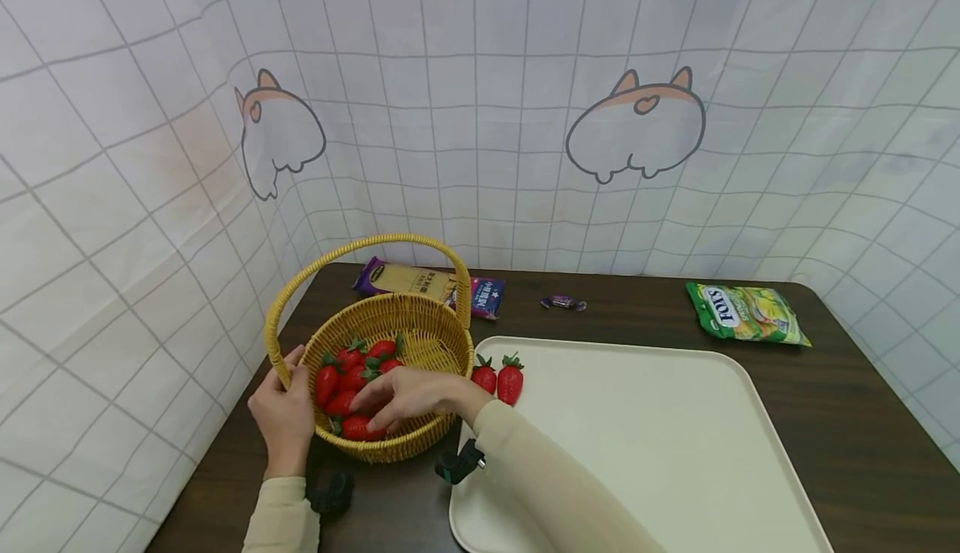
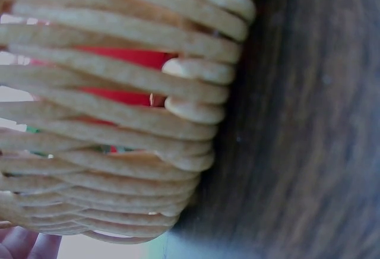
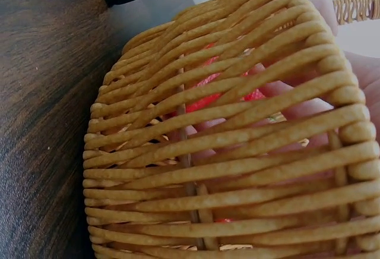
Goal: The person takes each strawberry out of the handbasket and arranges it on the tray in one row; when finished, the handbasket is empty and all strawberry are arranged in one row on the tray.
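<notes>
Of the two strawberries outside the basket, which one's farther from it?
The right-hand strawberry, near the back left corner of the white tray. The other strawberry lies between it and the basket.

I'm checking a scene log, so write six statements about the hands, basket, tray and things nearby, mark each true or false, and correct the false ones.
1. The left hand is on the handle of the basket. True.
2. Both hands are outside the basket. False: the right hand reaches into it.
3. Two strawberries lie on the tray. True.
4. The handle is folded down. False: it stands up.
5. A candy lies beyond the tray. True.
6. The basket sits inside the tray. False: it stands to the left.
</notes>
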Motion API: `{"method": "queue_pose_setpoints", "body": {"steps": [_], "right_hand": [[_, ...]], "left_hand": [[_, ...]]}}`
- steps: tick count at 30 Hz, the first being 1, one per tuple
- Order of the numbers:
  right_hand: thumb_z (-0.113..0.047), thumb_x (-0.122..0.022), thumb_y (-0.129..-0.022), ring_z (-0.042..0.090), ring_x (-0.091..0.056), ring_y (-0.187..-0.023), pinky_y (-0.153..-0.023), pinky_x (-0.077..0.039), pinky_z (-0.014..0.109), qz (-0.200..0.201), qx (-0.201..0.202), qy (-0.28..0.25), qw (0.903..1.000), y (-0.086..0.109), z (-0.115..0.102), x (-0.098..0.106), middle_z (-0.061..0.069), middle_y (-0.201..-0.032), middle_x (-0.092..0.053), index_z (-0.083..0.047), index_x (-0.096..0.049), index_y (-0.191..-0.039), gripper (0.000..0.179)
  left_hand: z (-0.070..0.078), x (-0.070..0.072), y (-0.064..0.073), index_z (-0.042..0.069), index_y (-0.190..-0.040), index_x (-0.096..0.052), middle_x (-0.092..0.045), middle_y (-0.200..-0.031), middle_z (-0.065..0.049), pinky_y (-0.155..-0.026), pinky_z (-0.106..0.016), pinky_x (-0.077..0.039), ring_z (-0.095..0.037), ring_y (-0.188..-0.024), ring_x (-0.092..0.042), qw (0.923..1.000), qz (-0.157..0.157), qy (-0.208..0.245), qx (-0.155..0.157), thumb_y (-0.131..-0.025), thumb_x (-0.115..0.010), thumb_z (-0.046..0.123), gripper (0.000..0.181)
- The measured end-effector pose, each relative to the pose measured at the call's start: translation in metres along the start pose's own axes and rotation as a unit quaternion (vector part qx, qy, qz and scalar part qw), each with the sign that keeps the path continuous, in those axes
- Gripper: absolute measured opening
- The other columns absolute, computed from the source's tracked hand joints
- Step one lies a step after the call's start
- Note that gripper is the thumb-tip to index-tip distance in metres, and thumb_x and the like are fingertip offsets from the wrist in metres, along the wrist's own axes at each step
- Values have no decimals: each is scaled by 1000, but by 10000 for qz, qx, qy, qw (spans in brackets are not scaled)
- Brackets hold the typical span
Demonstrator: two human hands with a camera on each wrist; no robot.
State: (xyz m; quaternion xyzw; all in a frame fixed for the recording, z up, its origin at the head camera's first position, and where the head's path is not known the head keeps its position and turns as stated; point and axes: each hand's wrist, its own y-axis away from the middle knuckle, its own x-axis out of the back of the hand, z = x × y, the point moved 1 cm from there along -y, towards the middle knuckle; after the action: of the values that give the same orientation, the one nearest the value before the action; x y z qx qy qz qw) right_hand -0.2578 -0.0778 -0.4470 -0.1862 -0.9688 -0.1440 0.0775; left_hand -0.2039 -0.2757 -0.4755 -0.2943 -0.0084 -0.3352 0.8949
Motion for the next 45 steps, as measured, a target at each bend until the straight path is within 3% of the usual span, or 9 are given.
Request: {"method": "queue_pose_setpoints", "body": {"steps": [8,15,20,24,30,34,38,41,45], "right_hand": [[-5,-67,-89,6,-59,-93,-82,-49,21,-404,30,618,9973,-4,1,0,-3,-104,-66,-6,-64,-126,37],[-4,-66,-89,5,-58,-89,-80,-50,20,-472,45,602,9971,-6,3,-1,-4,-101,-66,-6,-65,-123,34],[-3,-65,-89,6,-57,-86,-77,-49,20,-467,88,671,9966,-6,3,-2,-3,-99,-66,-6,-65,-122,32],[-4,-64,-89,6,-58,-87,-78,-50,22,-340,174,817,9959,-5,2,-2,-4,-101,-67,-8,-66,-122,34],[-9,-62,-88,8,-54,-89,-75,-48,22,-170,470,930,9944,-2,2,0,-7,-105,-64,-14,-67,-124,37],[-7,-63,-86,8,-53,-90,-76,-48,23,-84,495,872,9949,0,3,1,-6,-105,-62,-15,-66,-121,36],[-6,-65,-84,9,-52,-90,-78,-48,24,19,523,1072,9929,1,1,0,-5,-104,-61,-15,-63,-117,34],[-11,-68,-85,8,-53,-94,-82,-48,24,270,615,1386,9881,3,-1,0,-8,-108,-62,-17,-64,-117,33],[-19,-69,-89,5,-52,-98,-85,-45,23,719,684,1857,9776,9,-8,-2,-11,-113,-61,-19,-64,-121,33]], "left_hand": [[-1,0,0,-4,-72,-64,-73,-112,-5,-51,-23,-24,-7,-66,-49,10000,-33,43,34,-91,-56,3,22],[-1,0,0,-4,-72,-64,-73,-111,-5,-50,-23,-24,-8,-58,-40,10000,-15,17,-1,-91,-56,2,21],[-1,0,0,-4,-74,-65,-73,-111,-5,-51,-23,-25,-3,-76,-55,10000,-5,57,31,-91,-56,2,20],[-1,0,0,-4,-73,-64,-73,-111,-5,-50,-23,-25,-1,-69,-51,10000,-12,39,16,-91,-56,2,20],[-1,0,0,-3,-70,-62,-73,-111,-5,-46,-22,-23,-6,-51,-27,10000,-33,15,-19,-90,-57,0,21],[-1,0,0,-3,-70,-62,-73,-111,-5,-45,-22,-23,-7,-49,-26,10000,-63,24,-6,-90,-57,1,21],[-1,0,0,-3,-71,-63,-73,-111,-4,-49,-22,-25,-6,-54,-36,10000,-30,68,18,-90,-57,0,20],[-1,0,0,-3,-71,-63,-73,-111,-4,-50,-22,-26,-6,-56,-38,10000,-6,65,14,-90,-57,0,20],[-1,1,0,-2,-70,-62,-73,-111,-5,-49,-23,-24,-9,-52,-32,10000,-16,19,-8,-90,-57,1,21]]}}
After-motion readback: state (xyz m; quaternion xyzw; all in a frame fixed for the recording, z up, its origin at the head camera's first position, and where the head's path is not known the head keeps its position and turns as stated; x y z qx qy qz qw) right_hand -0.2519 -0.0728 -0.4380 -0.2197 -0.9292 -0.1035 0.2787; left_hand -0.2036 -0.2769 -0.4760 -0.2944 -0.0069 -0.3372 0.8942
